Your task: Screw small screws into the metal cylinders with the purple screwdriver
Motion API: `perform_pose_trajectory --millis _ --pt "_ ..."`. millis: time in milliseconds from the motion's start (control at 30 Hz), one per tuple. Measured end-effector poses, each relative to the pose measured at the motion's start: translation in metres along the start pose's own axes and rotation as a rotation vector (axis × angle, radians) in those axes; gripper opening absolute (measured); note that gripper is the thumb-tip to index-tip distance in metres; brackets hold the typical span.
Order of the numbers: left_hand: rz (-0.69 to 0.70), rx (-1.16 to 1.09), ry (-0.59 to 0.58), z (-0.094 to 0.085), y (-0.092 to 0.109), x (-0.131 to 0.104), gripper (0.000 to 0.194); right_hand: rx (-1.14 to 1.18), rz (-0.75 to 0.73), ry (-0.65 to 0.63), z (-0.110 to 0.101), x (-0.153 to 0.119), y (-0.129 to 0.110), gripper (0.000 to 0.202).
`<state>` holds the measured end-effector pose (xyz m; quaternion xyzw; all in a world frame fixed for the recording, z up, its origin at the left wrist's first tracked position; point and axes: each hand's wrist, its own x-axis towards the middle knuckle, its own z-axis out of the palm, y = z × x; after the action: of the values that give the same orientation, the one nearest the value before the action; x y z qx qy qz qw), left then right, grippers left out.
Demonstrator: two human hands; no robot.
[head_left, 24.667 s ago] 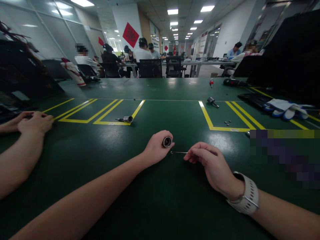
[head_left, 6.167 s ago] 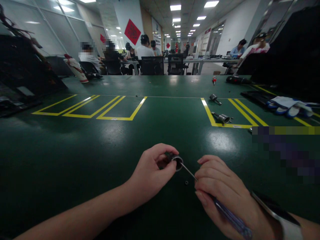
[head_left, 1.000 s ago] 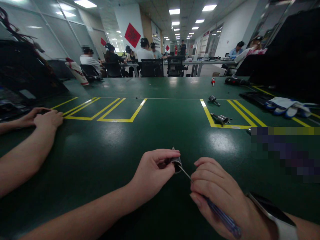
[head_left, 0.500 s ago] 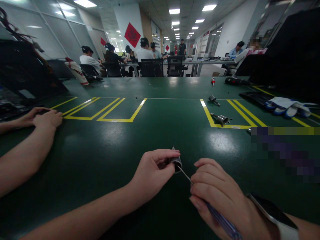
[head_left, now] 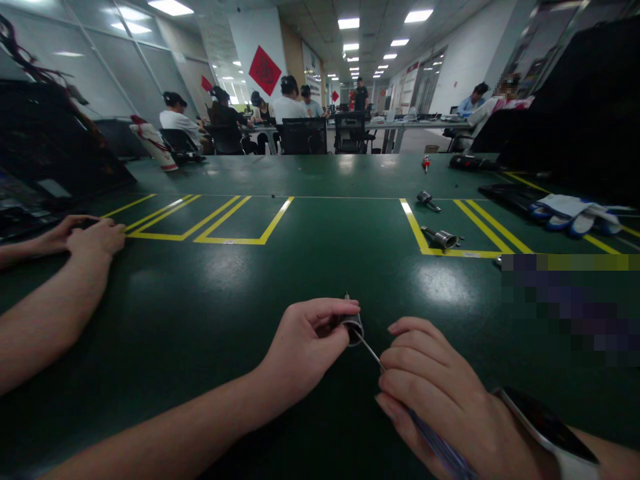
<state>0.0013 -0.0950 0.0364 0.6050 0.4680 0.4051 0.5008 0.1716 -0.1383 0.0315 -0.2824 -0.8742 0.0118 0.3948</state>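
My left hand (head_left: 316,340) pinches a small metal cup with a thin shank, which looks like a hole saw (head_left: 357,324). Its open mouth faces me, and the shank points away; my fingers cover its left side. In my right hand (head_left: 440,393) is a screwdriver (head_left: 371,353) with a thin steel shaft and a see-through purple handle. Its tip reaches inside the cup and is hidden there. Further off to the right lie two similar metal cups with shanks, one nearer (head_left: 445,239) and one farther (head_left: 425,197), with tiny loose pieces beside the nearer one.
Yellow tape marks (head_left: 230,241) run across the green table (head_left: 320,267). White-and-blue gloves (head_left: 575,212), a dark power tool (head_left: 473,163) and a small red tool (head_left: 426,164) lie at right. Another person's hands (head_left: 95,233) work at left. A blurred block covers the right edge.
My right hand and the screwdriver handle have shifted very slightly left. My left hand and the hole saw stay almost still.
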Motion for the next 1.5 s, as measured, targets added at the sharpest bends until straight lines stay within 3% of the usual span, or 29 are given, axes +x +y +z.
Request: perform_pose_trajectory --millis 533,1500 --pt "0.017 -0.012 -0.007 0.0 0.0018 -0.0005 0.024 0.049 0.011 -0.004 -0.0019 0.0015 0.0 0.012" --pt "-0.086 -0.1 0.026 -0.0005 0.0018 -0.0009 0.032 0.072 0.075 0.002 0.0005 -0.0018 0.0017 0.01"
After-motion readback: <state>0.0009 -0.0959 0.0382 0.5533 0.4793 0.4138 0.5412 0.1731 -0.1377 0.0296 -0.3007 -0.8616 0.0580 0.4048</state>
